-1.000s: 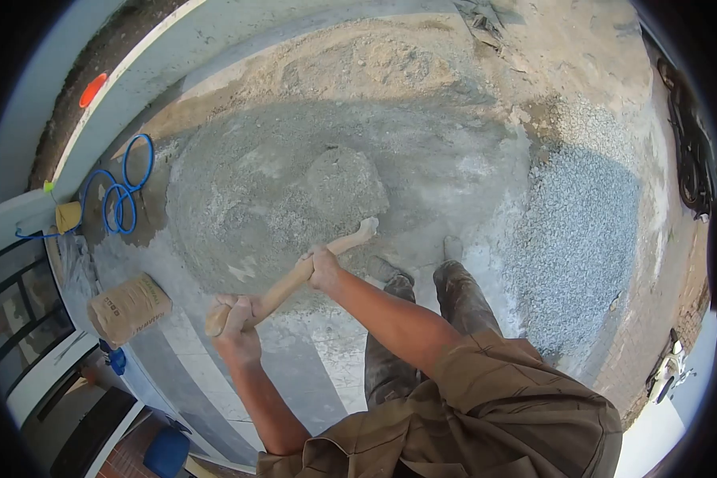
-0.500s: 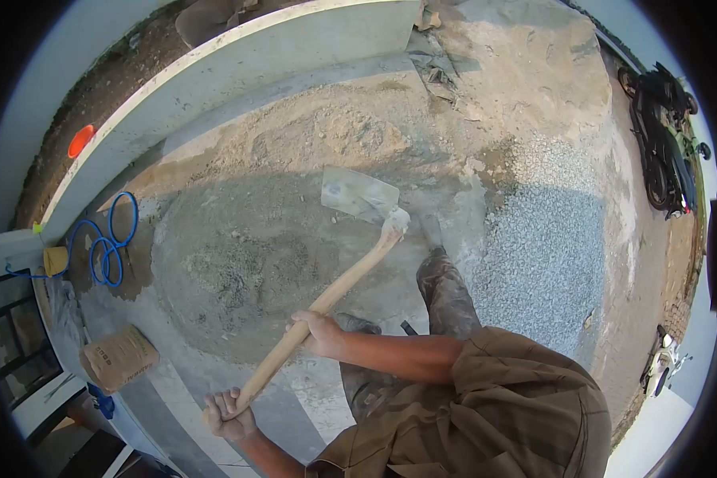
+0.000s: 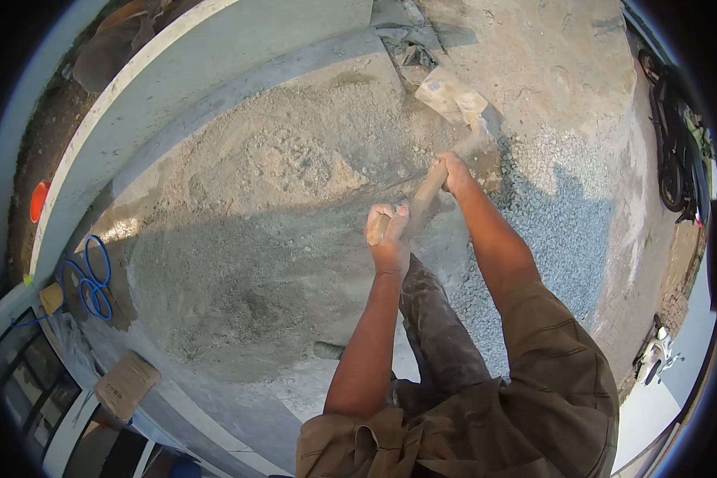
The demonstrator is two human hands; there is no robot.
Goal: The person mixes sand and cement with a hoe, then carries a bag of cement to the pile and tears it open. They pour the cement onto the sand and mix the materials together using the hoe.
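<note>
Both of my hands grip the wooden handle of a hoe (image 3: pixel 429 193), which reaches forward and to the right. My left hand (image 3: pixel 388 233) is closed round the butt end of the handle. Further up, nearer the head, my right hand (image 3: pixel 454 171) wraps the handle. The hoe's broad, pale, mud-coated blade (image 3: pixel 446 94) is at the far end, over the sandy ground by the upper edge of the gravel. Below and to the left spreads a grey patch of damp-looking mortar mix (image 3: pixel 251 307), with a lumpy sandy heap (image 3: pixel 299 163) beyond it.
Grey gravel (image 3: pixel 558 231) lies to the right. A low pale wall (image 3: pixel 215 76) curves along the far left. A blue hose (image 3: pixel 95 279) and a paper sack (image 3: pixel 127 385) are at the left. Motorbikes (image 3: pixel 671 143) stand at the far right. My legs are close under the handle.
The hoe has swung forward and to the right, its blade moving from the grey patch to the sandy ground near the gravel. Both hands have moved forward with the handle.
</note>
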